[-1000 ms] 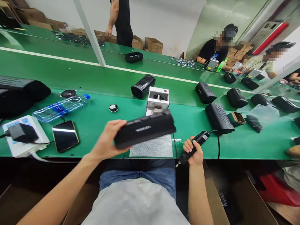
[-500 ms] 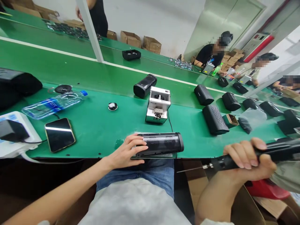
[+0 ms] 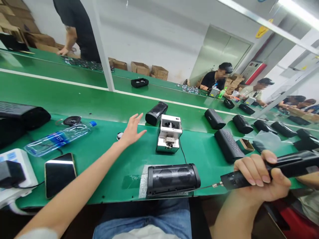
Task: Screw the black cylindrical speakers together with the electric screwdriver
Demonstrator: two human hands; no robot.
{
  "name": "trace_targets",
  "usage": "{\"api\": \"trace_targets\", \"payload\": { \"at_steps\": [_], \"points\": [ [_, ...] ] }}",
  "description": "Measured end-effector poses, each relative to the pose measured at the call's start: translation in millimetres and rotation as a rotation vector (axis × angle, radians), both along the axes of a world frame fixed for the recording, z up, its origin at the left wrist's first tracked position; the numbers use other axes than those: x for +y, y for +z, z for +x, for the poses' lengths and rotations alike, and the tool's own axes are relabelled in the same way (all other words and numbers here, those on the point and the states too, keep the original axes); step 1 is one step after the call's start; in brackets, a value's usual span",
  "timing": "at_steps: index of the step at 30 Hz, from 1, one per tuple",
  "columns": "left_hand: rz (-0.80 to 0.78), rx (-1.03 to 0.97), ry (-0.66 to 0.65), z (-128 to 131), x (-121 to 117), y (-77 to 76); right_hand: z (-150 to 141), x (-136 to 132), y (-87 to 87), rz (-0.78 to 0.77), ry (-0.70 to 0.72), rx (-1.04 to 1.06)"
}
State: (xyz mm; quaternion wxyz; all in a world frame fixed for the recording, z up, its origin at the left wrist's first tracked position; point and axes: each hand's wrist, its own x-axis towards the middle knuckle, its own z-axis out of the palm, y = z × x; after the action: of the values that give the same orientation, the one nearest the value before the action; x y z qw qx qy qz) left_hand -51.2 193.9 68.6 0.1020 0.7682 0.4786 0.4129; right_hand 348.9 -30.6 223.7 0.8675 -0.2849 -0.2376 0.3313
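Observation:
My left hand [image 3: 133,131] is raised over the green bench, fingers spread and nothing in them, close to a black speaker housing [image 3: 156,113] behind the white screw feeder [image 3: 169,134]. A small round part [image 3: 120,135] shows partly from behind that hand. In my right hand [image 3: 264,176] is a black electric screwdriver [image 3: 236,179], gripped round its body, its thin bit pointing left. Directly in front of me another black speaker housing [image 3: 173,179] with a perforated front lies on a clear bubble-wrap sheet [image 3: 144,182]. The bit's tip is near its right end; I cannot tell whether they touch.
At left lie a plastic bottle [image 3: 59,137], a phone [image 3: 60,175], a loose speaker driver [image 3: 72,120] and a white power strip [image 3: 18,169]. Several black housings [image 3: 228,145] stand at right. Co-workers [image 3: 215,78] sit across the bench beyond a white post [image 3: 103,49].
My left hand has let go of the near speaker housing and reached forward and up, toward the rear one. The screwdriver stays in my right hand. The camera view has tilted upward.

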Motion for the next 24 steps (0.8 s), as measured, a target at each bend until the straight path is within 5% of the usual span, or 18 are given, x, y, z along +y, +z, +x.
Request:
{"api": "trace_targets", "payload": {
  "at_steps": [3, 5, 7, 10, 14, 17, 19, 22, 24],
  "points": [
    [-0.027, 0.033, -0.017, 21, 83, 14.3, -3, -11, -6.2, -0.013, -0.080, 0.038],
    [-0.040, 0.036, -0.042, 42, 115, 15.2, 2, -20, -6.1, 0.000, -0.154, 0.099],
    [-0.048, 0.019, -0.048, 64, 133, 13.4, 7, -28, -0.9, 0.075, -0.203, 0.163],
    [-0.059, -0.030, -0.017, 91, 144, 16.1, 7, -31, 15.2, 0.234, -0.092, 0.149],
    [-0.113, -0.079, 0.045, 103, 143, 33.1, -5, -14, 39.5, 0.190, 0.088, -0.116],
    [-0.163, -0.092, 0.088, 83, 117, 41.5, -18, 18, 46.7, 0.215, 0.091, -0.307],
    [-0.182, -0.096, 0.104, 59, 80, 40.9, -30, 46, 42.2, 0.316, 0.058, -0.393],
    [-0.197, -0.123, 0.082, 24, -12, 30.4, -58, 87, 26.8, 0.406, -0.059, -0.485],
    [-0.203, -0.235, -0.074, 11, -86, 15.2, -80, 109, 16.7, 0.382, -0.075, -0.572]
  ]
}}
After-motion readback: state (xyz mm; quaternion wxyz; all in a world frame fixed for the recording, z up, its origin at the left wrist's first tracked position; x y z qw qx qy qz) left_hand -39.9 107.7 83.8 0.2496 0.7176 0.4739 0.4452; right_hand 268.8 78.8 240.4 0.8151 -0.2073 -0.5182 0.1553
